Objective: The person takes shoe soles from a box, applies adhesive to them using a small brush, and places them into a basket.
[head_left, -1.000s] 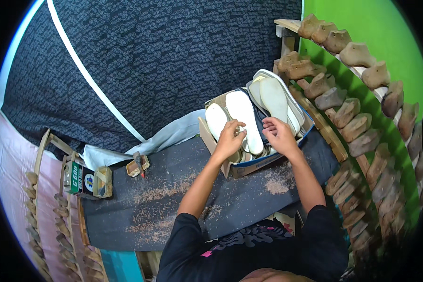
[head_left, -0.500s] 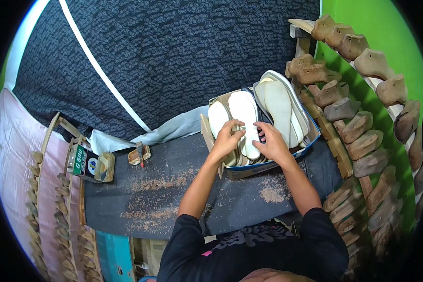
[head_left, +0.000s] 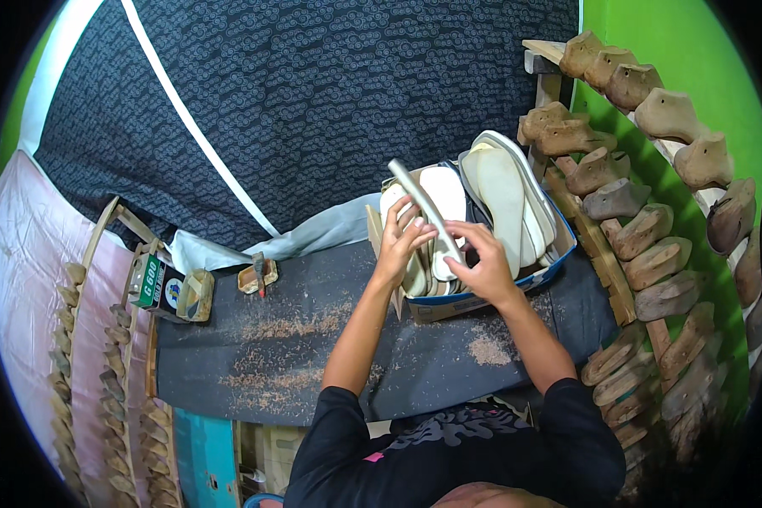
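A pale shoe sole [head_left: 428, 203] is lifted above the cardboard box and turned on its edge, so it shows as a narrow grey-white strip. My right hand [head_left: 488, 269] pinches its near end between thumb and fingers. Against its left side my left hand [head_left: 395, 251] grips it, fingers somewhat spread. Below, the blue-edged cardboard box [head_left: 449, 311] holds several white and cream soles standing close together. One large cream sole [head_left: 501, 196] leans at the box's right side. Another white sole [head_left: 442, 188] shows behind the held one.
Wood shavings [head_left: 296, 325] lie scattered on the dark-covered table [head_left: 381, 279]. A green-and-black tin [head_left: 152, 284], a yellowish container [head_left: 196, 296] and a small tray with a tool [head_left: 257, 275] stand at the left. Wooden shoe lasts [head_left: 643, 229] line racks on both sides. Dark patterned cloth [head_left: 313, 110] hangs behind.
The sole has risen from lying flat over the others in the box and been tipped onto its edge. Both hands moved with it and now grip it.
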A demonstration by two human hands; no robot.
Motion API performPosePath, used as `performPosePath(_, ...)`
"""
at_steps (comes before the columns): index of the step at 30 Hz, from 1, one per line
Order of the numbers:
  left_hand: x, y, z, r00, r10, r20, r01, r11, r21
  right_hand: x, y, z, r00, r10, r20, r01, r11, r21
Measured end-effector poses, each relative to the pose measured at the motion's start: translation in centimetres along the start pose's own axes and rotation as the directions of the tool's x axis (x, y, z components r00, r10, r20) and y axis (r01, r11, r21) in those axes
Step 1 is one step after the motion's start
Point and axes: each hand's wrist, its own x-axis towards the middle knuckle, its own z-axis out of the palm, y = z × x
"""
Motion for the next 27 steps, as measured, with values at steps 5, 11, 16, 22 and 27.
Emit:
performPosePath(5, -0.9, 0.2, -0.7, 0.996, 0.065, -0.062, -0.066, 0.998, -0.013, -0.5, -1.7, 2.1, 0.984, -0.18, 0.006, 0.179, 0.98, -0.091)
performPosePath(11, -2.0, 3.2, -0.8, 0.979, 0.196, -0.053, -0.197, 0.98, 0.005, -0.4, -3.9, 3.2, 0.97, -0.243, 0.022, 0.244, 0.968, -0.061)
performPosePath(16, -4.0, 5.4, -1.9, 0.979, 0.199, -0.04, -0.201, 0.979, -0.046, -0.5, -5.9, 5.2, 0.972, -0.23, 0.049, 0.23, 0.973, 0.006)
performPosePath(22, -7.0, 7.3, -5.3, 0.985, 0.123, -0.119, -0.148, 0.962, -0.228, -1.0, -7.6, 10.0, 0.956, -0.278, 0.091, 0.275, 0.961, 0.042)
performPosePath(27, -10.1, 8.6, -10.3, 0.969, 0.112, -0.22, -0.166, 0.955, -0.246, -1.3, -9.1, 16.2, 0.949, -0.291, 0.118, 0.286, 0.957, 0.054)
